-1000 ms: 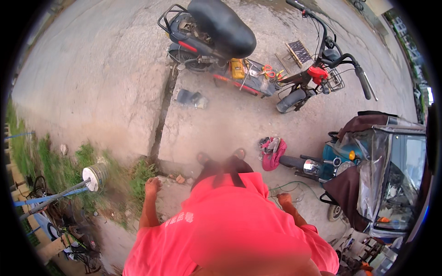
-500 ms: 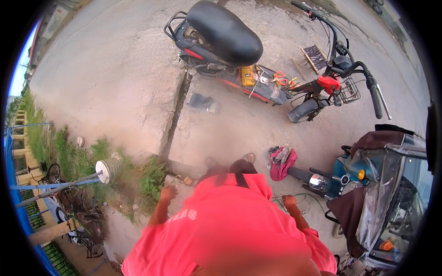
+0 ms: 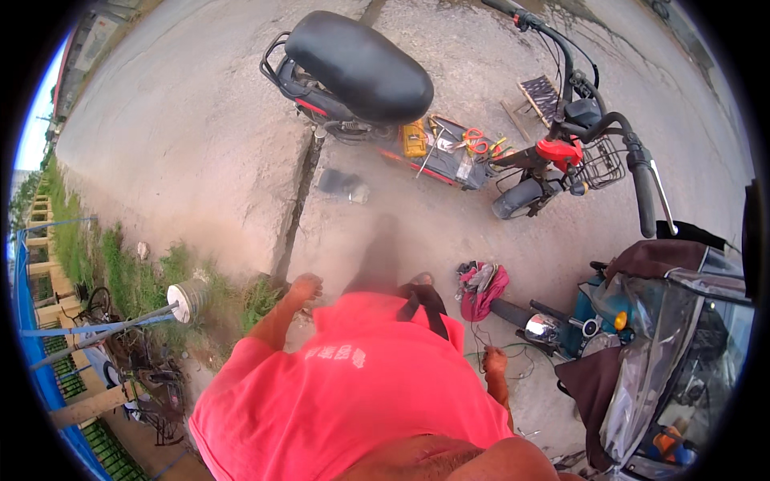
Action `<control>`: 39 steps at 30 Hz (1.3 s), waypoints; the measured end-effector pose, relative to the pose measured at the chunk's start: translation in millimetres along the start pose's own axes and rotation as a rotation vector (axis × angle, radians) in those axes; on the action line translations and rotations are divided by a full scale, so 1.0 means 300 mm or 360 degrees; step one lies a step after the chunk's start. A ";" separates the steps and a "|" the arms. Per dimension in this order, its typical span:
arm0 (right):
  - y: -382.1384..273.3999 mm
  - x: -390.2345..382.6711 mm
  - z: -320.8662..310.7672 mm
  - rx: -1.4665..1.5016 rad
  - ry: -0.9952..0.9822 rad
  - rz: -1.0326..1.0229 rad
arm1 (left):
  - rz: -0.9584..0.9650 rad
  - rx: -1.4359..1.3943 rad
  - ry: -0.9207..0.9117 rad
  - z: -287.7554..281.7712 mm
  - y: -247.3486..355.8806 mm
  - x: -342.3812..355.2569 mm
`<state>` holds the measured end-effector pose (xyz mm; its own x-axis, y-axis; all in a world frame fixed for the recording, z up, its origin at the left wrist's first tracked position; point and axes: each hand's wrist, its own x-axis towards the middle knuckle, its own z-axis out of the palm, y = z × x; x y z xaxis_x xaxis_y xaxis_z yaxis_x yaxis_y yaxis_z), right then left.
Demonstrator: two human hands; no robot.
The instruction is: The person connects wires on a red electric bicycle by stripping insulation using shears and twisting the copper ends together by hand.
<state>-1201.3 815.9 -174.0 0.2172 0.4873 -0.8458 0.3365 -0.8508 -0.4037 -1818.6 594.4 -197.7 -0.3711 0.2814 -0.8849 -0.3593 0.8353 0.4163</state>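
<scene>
My left hand [image 3: 305, 289] hangs away from my body, above the ground beside the weeds. Its fingers are loosely spread and nothing shows in them. My right hand [image 3: 494, 361] is lower, on the other side of my pink shirt, with its fingers curled in; whether it holds anything is hidden. Thin cables [image 3: 525, 361] run along the ground just past it. A bundled pink and grey cloth [image 3: 484, 290] lies ahead of that hand. Farther off stands an electric scooter [image 3: 361, 68] with a black seat. Its footboard carries a yellow case [image 3: 415, 139] and orange-handled scissors [image 3: 476, 142].
On the right is a teal three-wheeler [image 3: 589, 321] with a brown and clear plastic cover. A dark object [image 3: 341, 184] lies on the concrete before the scooter. A low woven stool [image 3: 541, 100] stands beyond it. To the left are a white bucket [image 3: 186, 301] on a pole and weeds.
My left hand has swung forward and my right hand has drawn slightly back and inward. One leg has stepped forward, blurred. The scooter and cloth sit farther left in view.
</scene>
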 end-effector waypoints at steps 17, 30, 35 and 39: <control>-0.264 -0.424 0.336 0.0727 0.0418 0.0477 | 0.0345 0.0911 -0.0587 0.859 1.343 0.923; -0.417 -0.543 0.557 0.0795 0.0538 0.0367 | 0.0603 0.1501 0.0100 1.329 1.661 1.307; -0.349 -0.562 0.542 0.0591 0.0515 0.0383 | 0.0644 0.1585 0.0334 1.365 1.701 1.293; -0.386 -0.583 0.633 0.0621 0.0586 0.0569 | 0.0910 0.1860 0.0346 1.395 1.741 1.303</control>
<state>-1452.2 791.7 -45.5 0.5778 0.1368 -0.8047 -0.1580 -0.9484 -0.2747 -1793.0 1338.5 -413.7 -0.3915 0.7388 -0.5485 0.7988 0.5688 0.1959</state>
